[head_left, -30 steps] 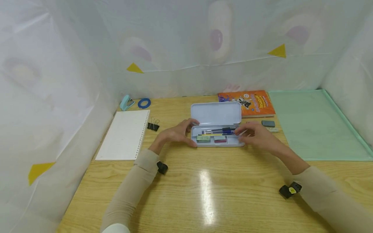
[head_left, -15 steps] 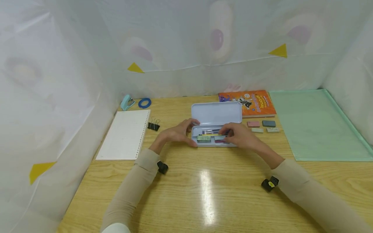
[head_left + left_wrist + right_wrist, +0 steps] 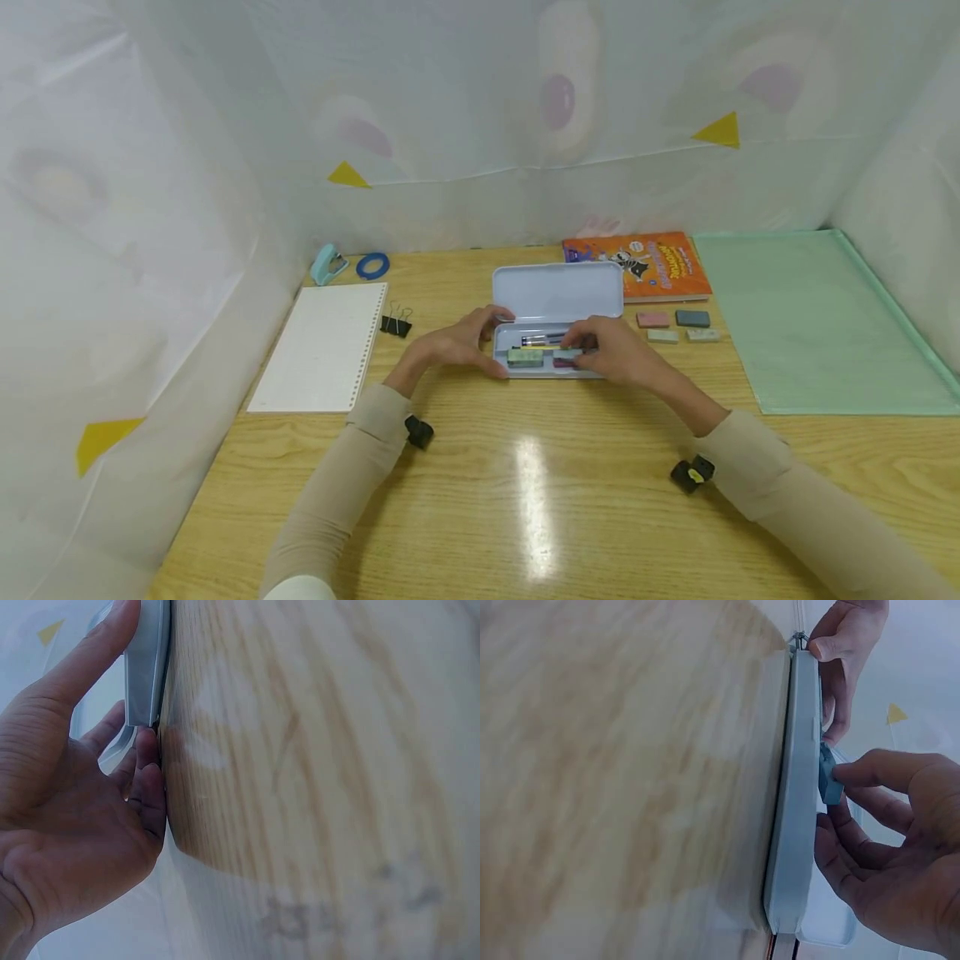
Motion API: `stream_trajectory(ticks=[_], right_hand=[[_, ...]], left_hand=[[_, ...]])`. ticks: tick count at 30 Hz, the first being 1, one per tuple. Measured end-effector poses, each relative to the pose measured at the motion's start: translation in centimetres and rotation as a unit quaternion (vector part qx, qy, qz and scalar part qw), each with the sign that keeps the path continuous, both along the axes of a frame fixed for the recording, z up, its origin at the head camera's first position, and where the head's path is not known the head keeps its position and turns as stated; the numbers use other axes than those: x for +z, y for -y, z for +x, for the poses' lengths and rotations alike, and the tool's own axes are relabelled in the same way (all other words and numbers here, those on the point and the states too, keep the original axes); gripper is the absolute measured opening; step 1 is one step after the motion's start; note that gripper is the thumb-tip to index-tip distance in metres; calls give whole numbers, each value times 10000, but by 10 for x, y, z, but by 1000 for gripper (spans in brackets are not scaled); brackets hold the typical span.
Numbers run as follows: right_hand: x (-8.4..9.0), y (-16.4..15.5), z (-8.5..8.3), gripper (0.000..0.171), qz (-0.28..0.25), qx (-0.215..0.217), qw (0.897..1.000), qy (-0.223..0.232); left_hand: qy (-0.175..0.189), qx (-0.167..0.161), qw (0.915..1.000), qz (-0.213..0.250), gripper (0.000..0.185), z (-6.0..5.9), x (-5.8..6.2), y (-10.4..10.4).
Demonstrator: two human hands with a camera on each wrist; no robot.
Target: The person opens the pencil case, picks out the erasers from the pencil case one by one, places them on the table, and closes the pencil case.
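Observation:
The pale blue pencil case [image 3: 557,292] lies with its lid up on the table. My left hand [image 3: 459,340] holds its left end, thumb at the front corner and fingers at the back. Over the right part, my right hand [image 3: 618,352] pinches a blue eraser [image 3: 829,780] between thumb and fingers, just above the case's rim. Beside it in the case sit a green eraser [image 3: 525,357] and something reddish low by the fingers. Pens [image 3: 536,340] and a thin yellow pencil [image 3: 536,347] lie along the back, partly hidden by the right hand.
Pink [image 3: 652,319], dark blue [image 3: 692,318] and two whitish erasers [image 3: 662,337] lie right of the case. An orange book [image 3: 660,267] is behind, a green mat [image 3: 832,325] farther right. Leftward are a notebook [image 3: 318,346], binder clip [image 3: 396,325], blue ring [image 3: 372,266] and stapler [image 3: 327,265].
My right hand has moved left from the case's right end to the blue eraser, uncovering the erasers on the table. Over the last half second it barely shifts. My left hand stays put.

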State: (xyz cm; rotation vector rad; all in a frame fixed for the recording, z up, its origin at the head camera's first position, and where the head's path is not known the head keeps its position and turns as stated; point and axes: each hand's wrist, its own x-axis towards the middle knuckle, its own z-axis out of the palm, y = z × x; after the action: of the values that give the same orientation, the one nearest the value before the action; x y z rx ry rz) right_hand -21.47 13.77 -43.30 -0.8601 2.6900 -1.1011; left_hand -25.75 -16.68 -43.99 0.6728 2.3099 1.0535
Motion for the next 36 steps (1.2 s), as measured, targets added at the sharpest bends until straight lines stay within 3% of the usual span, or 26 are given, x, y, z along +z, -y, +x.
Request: stream_trajectory(ticks=[12,20,30,36], right_hand=[[14,-16,9,21,-190,-36,9998,13],[7,-20,7,17,-411,-126,9991,53],[15,-49,10,20,-656,-990,9906,673],[17,-83,9,29,-750,-1322,9868,554]], left_hand=[[20,6,10000,64,90,1,1,1],[-8,-7,10000,0,91,0,0,0],[3,-5,10000,50,92,2,1,-1],[3,-4,10000,91,92,1,1,0]])
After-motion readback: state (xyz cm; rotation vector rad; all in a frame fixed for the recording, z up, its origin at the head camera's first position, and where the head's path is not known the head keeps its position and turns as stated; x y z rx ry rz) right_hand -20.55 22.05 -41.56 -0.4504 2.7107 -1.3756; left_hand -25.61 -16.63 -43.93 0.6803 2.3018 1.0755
